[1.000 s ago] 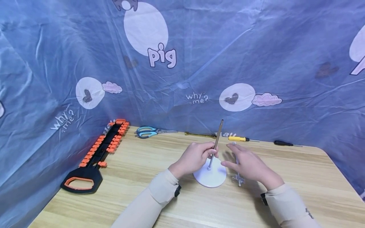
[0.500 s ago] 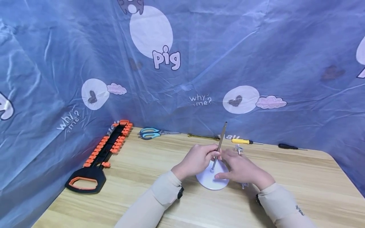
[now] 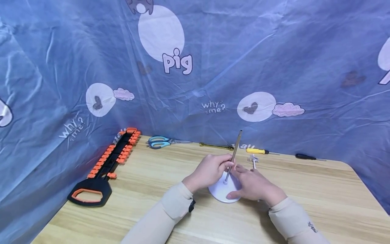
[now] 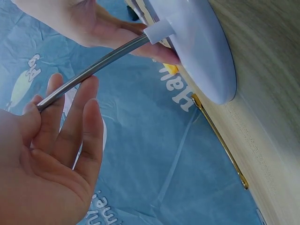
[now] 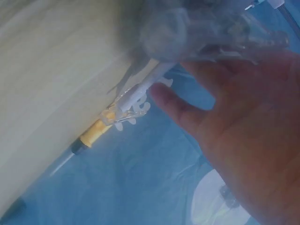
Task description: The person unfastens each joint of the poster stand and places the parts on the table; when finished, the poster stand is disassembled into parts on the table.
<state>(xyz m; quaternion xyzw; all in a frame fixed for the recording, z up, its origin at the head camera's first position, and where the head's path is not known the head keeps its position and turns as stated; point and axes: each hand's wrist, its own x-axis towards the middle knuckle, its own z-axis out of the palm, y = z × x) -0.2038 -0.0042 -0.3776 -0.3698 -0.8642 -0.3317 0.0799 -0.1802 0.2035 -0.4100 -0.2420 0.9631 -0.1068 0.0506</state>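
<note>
My left hand (image 3: 211, 171) pinches a slim metal rod (image 3: 236, 149) between thumb and fingers. The rod leans slightly and its lower end sits in the short collar of a round white base (image 3: 217, 191) on the table. In the left wrist view the rod (image 4: 108, 58) meets the base's collar (image 4: 160, 31). Across the right part of the base rests my right hand (image 3: 254, 184), fingers extended and thumb spread over the disc. Just beyond it lies a white stick with clear plastic hooks (image 3: 253, 159), its near part hidden by that hand; the hooks (image 5: 133, 110) also show in the right wrist view.
Along the table's back edge lie blue-handled scissors (image 3: 159, 142), a gold-coloured wrench (image 3: 214, 146), a yellow screwdriver (image 3: 256, 151) and a black screwdriver (image 3: 305, 156). A black rack with orange clips (image 3: 109, 162) lies at the left. A blue printed cloth (image 3: 195, 84) hangs behind.
My right hand has moved left from over the hooked stick onto the white base. My left hand keeps its pinch on the rod; the head view has shifted slightly.
</note>
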